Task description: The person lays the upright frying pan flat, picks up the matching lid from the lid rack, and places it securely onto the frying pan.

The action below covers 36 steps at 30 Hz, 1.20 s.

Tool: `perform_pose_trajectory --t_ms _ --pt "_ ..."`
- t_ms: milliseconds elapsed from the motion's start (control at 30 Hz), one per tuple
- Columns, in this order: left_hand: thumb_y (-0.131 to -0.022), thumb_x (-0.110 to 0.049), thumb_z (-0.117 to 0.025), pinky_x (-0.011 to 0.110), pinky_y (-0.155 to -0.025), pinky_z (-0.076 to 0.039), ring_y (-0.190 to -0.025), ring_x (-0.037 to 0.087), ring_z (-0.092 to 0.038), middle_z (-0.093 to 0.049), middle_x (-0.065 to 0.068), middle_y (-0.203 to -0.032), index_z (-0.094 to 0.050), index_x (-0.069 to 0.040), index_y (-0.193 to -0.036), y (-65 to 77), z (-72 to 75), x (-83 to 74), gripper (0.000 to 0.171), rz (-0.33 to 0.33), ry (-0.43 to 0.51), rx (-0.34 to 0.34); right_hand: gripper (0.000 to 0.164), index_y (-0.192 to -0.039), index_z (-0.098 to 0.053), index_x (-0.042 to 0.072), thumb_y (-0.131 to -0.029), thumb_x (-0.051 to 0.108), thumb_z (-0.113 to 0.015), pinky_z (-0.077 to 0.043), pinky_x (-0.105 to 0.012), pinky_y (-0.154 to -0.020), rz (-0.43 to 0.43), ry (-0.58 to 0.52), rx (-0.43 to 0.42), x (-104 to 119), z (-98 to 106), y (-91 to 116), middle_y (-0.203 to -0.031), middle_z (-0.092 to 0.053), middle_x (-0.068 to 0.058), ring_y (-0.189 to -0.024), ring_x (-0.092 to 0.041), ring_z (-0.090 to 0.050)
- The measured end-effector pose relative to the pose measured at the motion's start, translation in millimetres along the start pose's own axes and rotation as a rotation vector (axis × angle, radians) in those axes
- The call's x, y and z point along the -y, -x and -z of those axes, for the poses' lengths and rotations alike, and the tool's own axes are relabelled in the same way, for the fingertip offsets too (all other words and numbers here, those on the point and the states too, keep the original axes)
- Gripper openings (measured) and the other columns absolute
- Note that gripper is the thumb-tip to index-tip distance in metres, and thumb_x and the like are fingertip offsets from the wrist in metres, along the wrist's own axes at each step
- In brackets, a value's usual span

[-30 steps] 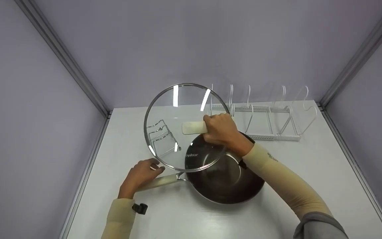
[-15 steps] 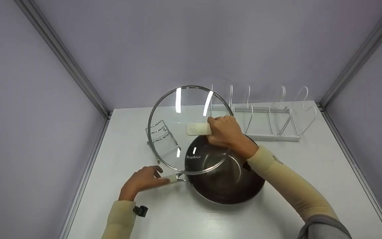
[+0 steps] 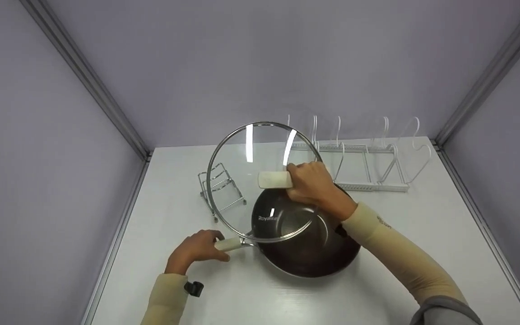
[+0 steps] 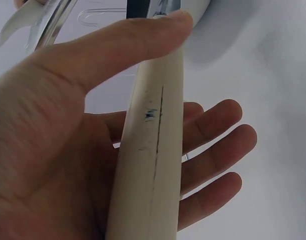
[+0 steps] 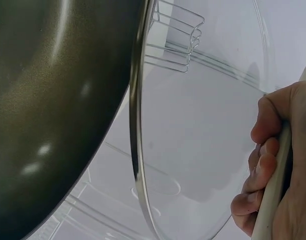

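Observation:
My right hand (image 3: 312,185) grips the cream handle (image 3: 274,180) of a clear glass lid (image 3: 242,198) with a metal rim. The lid is tilted above the left part of a dark wok (image 3: 305,253), whose "Royalstar" lettering shows through the glass. In the right wrist view, curled fingers (image 5: 258,180) wrap the lid's handle near the wok's wall (image 5: 58,125). My left hand (image 3: 197,248) lies around the wok's cream handle (image 3: 229,244). The left wrist view shows this handle (image 4: 150,150) across the palm, the thumb over it and the other fingers (image 4: 218,150) extended loosely past it.
A small chrome wire rack (image 3: 221,187) stands at the left, partly seen through the lid. Behind the wok on the right is a white rack (image 3: 373,186) with upright wire loops. Grey walls enclose the white table (image 3: 287,302) at the back and sides.
The right hand and lid have moved right and toward the front edge, further over the wok. The left hand has moved onto the wok's handle; its thumb now lies on the handle's near side.

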<state>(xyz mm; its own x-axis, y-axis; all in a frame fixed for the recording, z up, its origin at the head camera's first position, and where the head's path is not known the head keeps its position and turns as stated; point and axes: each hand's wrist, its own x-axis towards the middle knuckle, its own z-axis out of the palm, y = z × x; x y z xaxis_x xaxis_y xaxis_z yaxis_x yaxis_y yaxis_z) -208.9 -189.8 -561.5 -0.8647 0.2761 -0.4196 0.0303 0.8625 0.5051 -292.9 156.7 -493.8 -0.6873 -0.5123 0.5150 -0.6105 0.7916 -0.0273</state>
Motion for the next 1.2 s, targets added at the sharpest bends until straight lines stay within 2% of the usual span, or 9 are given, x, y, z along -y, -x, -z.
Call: perform_pose_trajectory --t_ms 200,300,367,533,633,1000,1200 --pt "-0.08 -0.022 -0.092 0.036 -0.068 -0.05 -0.069 0.018 -0.069 -0.073 0.004 -0.094 -0.075 -0.007 -0.121 1.2 -1.3 -1.5 0.047 0.003 -0.001 0.014 0.014 -0.073 -0.057 0.009 -0.067 0.015 -0.068 -0.044 -0.045 -0.043 -0.015 0.003 0.024 0 1 6 -0.054 -0.055 -0.004 -0.045 -0.024 -0.049" --pt "-0.08 -0.019 -0.091 0.033 -0.063 -0.05 -0.065 0.018 -0.068 -0.073 0.004 -0.092 -0.076 -0.005 -0.119 1.4 -2.9 -1.7 0.044 0.002 -0.023 0.002 0.013 -0.073 -0.057 0.009 -0.067 0.015 -0.067 -0.044 -0.045 -0.043 -0.025 -0.008 0.038 -1 1 9 -0.054 -0.055 -0.004 -0.046 -0.024 -0.048" --pt "-0.081 -0.019 -0.09 0.034 -0.063 -0.051 -0.067 0.018 -0.066 -0.074 0.005 -0.093 -0.076 -0.005 -0.119 1.4 -4.5 -1.6 0.043 -0.005 -0.055 -0.017 0.013 -0.072 -0.057 0.009 -0.066 0.014 -0.067 -0.043 -0.045 -0.043 -0.03 -0.012 0.041 -1 2 11 -0.054 -0.054 -0.004 -0.046 -0.024 -0.047" --pt "-0.08 -0.017 -0.087 0.045 -0.075 -0.053 -0.076 0.02 -0.061 -0.074 0.004 -0.092 -0.078 -0.004 -0.115 -0.1 -10.8 -1.1 0.039 -0.047 -0.15 -0.087 0.014 -0.072 -0.057 0.009 -0.065 0.015 -0.067 -0.044 -0.046 -0.043 -0.033 -0.002 0.044 -3 3 15 -0.054 -0.054 -0.003 -0.046 -0.024 -0.047" --pt "-0.079 -0.017 -0.086 0.048 -0.077 -0.052 -0.075 0.02 -0.059 -0.074 0.004 -0.088 -0.078 -0.004 -0.112 -1.4 -14.1 0.0 0.036 -0.059 -0.177 -0.119 0.014 -0.072 -0.057 0.01 -0.066 0.016 -0.068 -0.044 -0.046 -0.042 -0.03 0.002 0.038 -5 3 17 -0.054 -0.055 -0.003 -0.046 -0.025 -0.049" --pt "-0.078 -0.022 -0.083 0.04 -0.065 -0.045 -0.065 0.018 -0.051 -0.068 0.0 -0.075 -0.08 -0.006 -0.101 -4.4 -23.3 1.6 0.028 -0.087 -0.261 -0.19 0.015 -0.073 -0.06 0.008 -0.064 0.017 -0.069 -0.044 -0.049 -0.042 -0.033 0.025 0.038 -9 4 26 -0.054 -0.058 -0.006 -0.045 -0.028 -0.051" --pt "-0.08 -0.023 -0.08 0.039 -0.065 -0.043 -0.066 0.018 -0.049 -0.065 -0.001 -0.074 -0.078 -0.009 -0.094 -4.3 -22.9 2.4 0.02 -0.097 -0.273 -0.209 0.015 -0.071 -0.058 0.008 -0.062 0.015 -0.068 -0.043 -0.049 -0.041 -0.02 0.043 0.028 -11 3 29 -0.053 -0.056 -0.007 -0.044 -0.027 -0.05"
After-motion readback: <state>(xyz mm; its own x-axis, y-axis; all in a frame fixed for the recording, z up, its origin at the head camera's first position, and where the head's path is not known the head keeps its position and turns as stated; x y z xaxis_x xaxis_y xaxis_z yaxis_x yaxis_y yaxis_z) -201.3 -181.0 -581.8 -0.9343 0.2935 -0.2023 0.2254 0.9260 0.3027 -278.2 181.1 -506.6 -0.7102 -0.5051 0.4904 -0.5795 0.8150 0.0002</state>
